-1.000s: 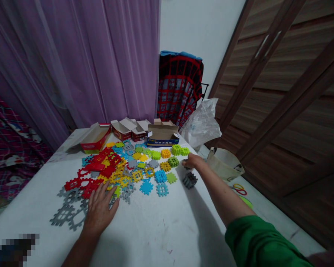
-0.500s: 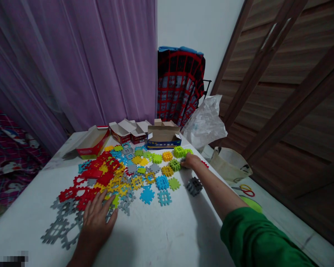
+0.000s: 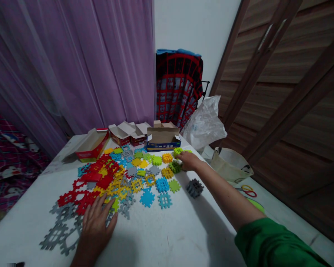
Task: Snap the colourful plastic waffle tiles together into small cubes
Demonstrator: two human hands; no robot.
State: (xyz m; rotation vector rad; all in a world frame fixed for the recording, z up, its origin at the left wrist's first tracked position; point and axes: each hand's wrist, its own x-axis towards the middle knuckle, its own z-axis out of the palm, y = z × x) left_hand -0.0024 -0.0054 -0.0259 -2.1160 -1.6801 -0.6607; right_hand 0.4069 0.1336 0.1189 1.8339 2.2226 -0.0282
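Both your hands at the colored tiles [image 3: 115,181], spread over the white table [image 3: 155,237].
Your left hand [image 3: 98,222]: fingers spread, loose, at the pile's near edge. Your right hand [image 3: 188,161]: by the dark green block [image 3: 175,167], can't tell if gripping; dark gray block [image 3: 195,188] sits nearer you.

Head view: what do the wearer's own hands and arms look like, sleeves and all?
On the right, a plain, creased green sleeve leaves the forearm and right hand bare. The left hand is bare too, with no sleeve in view. No gloves show.
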